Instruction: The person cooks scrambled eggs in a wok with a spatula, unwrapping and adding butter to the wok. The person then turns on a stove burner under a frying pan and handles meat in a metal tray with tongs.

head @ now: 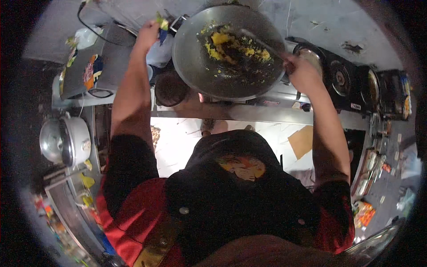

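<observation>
A large metal wok (193,71) stands before me, with yellow pieces of food (222,39), perhaps scrambled egg, and darker bits spread over its bottom. My right hand (305,75) is closed around the handle of a long utensil (263,42), whose blurred far end reaches into the food. At the wok's left side, my left hand (148,35) pinches a small yellow, green and dark blue piece (162,26), a cloth or a packet; I cannot tell which. This piece is close to the wok's loop handle (178,22).
Black gas burners (340,78) line the counter to the right. Below the wok's left edge sits a dark round pot (170,88). Colourful packets (92,71) and a clear plastic bag (87,37) lie at left, above a white rice cooker (78,140). A black cable (96,31) runs nearby.
</observation>
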{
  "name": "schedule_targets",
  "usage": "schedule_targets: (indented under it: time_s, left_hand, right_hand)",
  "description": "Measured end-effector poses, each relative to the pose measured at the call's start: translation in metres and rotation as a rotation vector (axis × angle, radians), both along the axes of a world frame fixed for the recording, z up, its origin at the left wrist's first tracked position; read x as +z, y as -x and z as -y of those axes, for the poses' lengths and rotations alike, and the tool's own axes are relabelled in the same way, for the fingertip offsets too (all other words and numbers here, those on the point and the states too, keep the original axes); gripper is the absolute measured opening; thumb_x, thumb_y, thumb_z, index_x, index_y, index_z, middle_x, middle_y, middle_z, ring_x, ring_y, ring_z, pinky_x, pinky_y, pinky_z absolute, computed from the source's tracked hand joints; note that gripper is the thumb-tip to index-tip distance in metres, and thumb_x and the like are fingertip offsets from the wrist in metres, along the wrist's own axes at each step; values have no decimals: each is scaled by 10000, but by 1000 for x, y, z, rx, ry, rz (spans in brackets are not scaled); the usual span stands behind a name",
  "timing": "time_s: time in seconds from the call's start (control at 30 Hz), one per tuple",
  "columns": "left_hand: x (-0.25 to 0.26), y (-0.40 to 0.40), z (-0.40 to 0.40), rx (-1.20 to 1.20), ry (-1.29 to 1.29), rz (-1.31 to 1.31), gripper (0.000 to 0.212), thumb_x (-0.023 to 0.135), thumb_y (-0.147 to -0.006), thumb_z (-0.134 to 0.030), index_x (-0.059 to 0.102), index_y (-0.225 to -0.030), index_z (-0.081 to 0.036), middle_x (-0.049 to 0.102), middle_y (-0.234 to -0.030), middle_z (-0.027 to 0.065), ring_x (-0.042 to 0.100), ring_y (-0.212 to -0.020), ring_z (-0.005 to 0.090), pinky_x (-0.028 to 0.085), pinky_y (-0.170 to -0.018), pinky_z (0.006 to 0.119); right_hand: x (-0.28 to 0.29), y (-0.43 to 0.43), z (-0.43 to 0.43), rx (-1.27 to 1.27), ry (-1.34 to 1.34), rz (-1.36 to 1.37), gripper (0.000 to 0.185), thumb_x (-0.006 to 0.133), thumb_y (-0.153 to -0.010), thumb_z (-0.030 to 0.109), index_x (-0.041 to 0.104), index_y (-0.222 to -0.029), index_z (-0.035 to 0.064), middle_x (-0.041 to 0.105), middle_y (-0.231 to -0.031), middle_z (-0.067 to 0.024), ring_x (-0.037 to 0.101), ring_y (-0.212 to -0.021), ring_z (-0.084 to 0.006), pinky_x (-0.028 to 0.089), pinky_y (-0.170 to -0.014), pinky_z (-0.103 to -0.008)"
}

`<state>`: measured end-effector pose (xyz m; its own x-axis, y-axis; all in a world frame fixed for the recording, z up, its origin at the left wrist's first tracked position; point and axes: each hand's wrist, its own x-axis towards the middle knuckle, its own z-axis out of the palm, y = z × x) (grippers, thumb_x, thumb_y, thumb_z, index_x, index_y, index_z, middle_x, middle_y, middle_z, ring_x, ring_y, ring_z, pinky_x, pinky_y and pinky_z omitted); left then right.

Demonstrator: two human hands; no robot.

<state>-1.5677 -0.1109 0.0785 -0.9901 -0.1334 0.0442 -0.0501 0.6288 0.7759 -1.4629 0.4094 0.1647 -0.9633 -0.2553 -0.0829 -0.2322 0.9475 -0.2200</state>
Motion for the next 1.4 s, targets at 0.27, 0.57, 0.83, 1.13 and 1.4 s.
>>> schedule_targets:
  time_s: [0.27,0.57,0.83,1.13,1.4]
  left_hand:
    - [-50,84,-37,-214,181,342,592,519,-975,-493,548,-1370,-53,612,-1273,236,633,-1086,332,475,-931,423]
    - [-30,-120,-63,202,-585,465,774,527,-942,-626,488,-1407,-8,590,-1332,164,586,-1178,281,461,-974,404]
    - [-73,-89,-72,233,-760,541,856,600,-882,-665,513,-1380,25,553,-1353,150,534,-1187,246,418,-987,408]
    - [-73,-78,-83,271,-890,369,736,653,-898,-577,560,-1299,32,615,-1232,124,568,-1089,240,444,-933,400]
    - [-81,-76,-79,235,-921,335,696,640,-918,-556,561,-1309,14,608,-1253,118,553,-1123,239,423,-964,387]
  right_hand:
    - [-45,-16,61,5,254,104,348,558,-952,183,638,-1291,199,663,-1163,-200,643,-1071,-370,516,-871,-446]
    - [89,-120,6,-377,-59,348,313,568,-946,135,684,-1235,160,707,-1058,-183,693,-956,-277,522,-831,-361]
    - [14,-107,39,-102,-11,239,350,541,-943,224,645,-1278,230,687,-932,-224,665,-864,-395,535,-785,-481]
    - [-58,-30,84,-295,147,-47,341,523,-944,184,650,-1254,119,664,-876,-265,649,-894,-432,520,-784,-500]
    - [21,-91,41,-194,-145,84,346,524,-870,112,697,-1159,192,692,-938,-204,684,-897,-356,553,-775,-475]
